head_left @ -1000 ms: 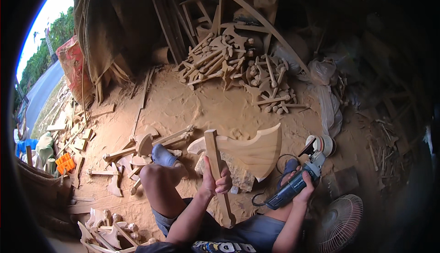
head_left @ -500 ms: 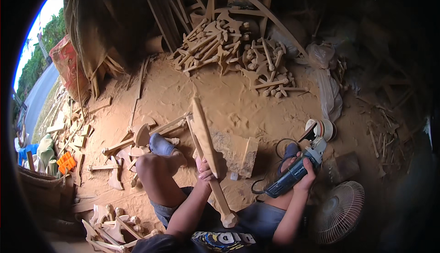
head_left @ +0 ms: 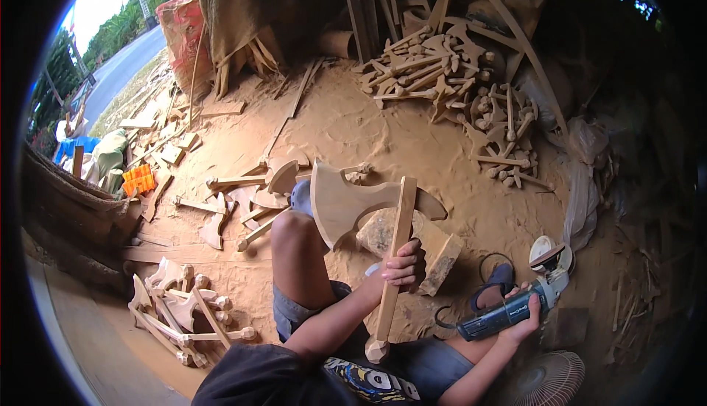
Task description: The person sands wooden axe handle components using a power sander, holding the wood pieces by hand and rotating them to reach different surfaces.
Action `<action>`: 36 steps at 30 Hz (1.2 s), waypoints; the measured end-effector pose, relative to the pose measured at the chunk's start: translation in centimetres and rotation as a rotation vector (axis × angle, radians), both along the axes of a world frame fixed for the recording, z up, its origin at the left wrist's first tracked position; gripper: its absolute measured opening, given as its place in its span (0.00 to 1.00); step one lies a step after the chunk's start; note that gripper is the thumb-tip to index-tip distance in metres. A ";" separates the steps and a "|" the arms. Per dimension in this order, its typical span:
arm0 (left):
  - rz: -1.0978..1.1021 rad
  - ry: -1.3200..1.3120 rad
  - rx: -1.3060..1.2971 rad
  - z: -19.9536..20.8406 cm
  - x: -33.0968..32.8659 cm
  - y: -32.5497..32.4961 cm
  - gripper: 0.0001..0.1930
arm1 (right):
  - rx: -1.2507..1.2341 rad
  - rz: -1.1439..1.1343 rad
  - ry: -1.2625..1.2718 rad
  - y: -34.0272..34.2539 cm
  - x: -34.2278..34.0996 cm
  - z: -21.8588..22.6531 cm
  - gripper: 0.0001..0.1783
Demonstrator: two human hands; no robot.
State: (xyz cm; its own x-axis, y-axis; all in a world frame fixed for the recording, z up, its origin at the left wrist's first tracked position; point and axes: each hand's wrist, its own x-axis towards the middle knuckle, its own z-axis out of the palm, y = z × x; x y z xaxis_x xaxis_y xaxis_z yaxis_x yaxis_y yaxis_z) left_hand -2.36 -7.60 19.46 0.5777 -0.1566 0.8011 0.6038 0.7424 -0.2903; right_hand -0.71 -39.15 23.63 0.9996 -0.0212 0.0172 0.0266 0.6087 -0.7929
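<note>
My left hand (head_left: pixel 403 265) is wrapped round the handle of a wooden axe (head_left: pixel 353 198), held up in front of me. Its broad pale blade points left, a short curved spike sticks out right, and a faceted knob ends the handle near my lap. On the right, my right hand (head_left: pixel 524 318) grips a dark teal angle grinder (head_left: pixel 508 312) fitted with a round sanding disc (head_left: pixel 551 256). The disc is apart from the axe. Behind the axe a block (head_left: pixel 434 251) rests on the dusty ground, partly hidden by it.
Piles of similar wooden axes (head_left: pixel 427 67) lie at the far side, with more axes (head_left: pixel 184 303) at lower left and several pieces (head_left: pixel 258 192) near my left foot. A fan (head_left: pixel 549 380) stands at lower right. An orange object (head_left: pixel 138 180) and wood scraps (head_left: pixel 173 154) lie left.
The axe has turned from edge-on to showing its broad blade side. My view has swung left, so the surroundings sit further right. The grinder stays in my right hand.
</note>
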 end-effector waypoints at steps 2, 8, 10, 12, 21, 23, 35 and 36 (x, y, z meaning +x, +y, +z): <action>0.012 -0.001 0.020 -0.4 0.0 0.2 0.07 | -0.009 -0.008 -0.008 0.6 -0.3 0.7 0.24; 0.008 0.046 0.065 -0.2 -0.5 0.5 0.12 | -0.007 0.005 -0.020 0.8 -0.4 0.9 0.25; 0.006 0.143 0.146 0.0 -1.1 0.9 0.09 | 0.017 0.017 -0.015 0.7 -0.4 0.8 0.26; -0.004 0.159 0.134 0.1 -1.2 0.9 0.09 | 0.002 -0.004 -0.025 0.6 -0.2 0.8 0.26; 0.023 0.120 0.132 -0.5 -0.6 0.5 0.09 | 0.023 -0.024 -0.031 0.1 0.5 0.9 0.26; 0.059 0.172 0.152 0.2 -1.8 2.0 0.15 | 0.008 0.008 -0.039 0.9 0.3 0.8 0.26; 1.517 1.270 1.152 23.5 -23.2 16.5 0.15 | -0.132 0.007 0.019 0.0 -0.6 1.2 0.27; 1.609 1.360 1.359 22.8 -25.8 18.0 0.16 | -0.157 -0.010 0.008 0.0 -0.6 1.4 0.27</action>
State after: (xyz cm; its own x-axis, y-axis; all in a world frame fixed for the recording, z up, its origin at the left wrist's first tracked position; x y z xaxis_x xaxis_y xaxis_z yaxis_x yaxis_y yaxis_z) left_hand -28.19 10.38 42.26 0.5782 0.8156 -0.0210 -0.3303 0.2576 0.9080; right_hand -1.34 -39.11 25.00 0.9995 -0.0289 0.0127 0.0250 0.4768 -0.8786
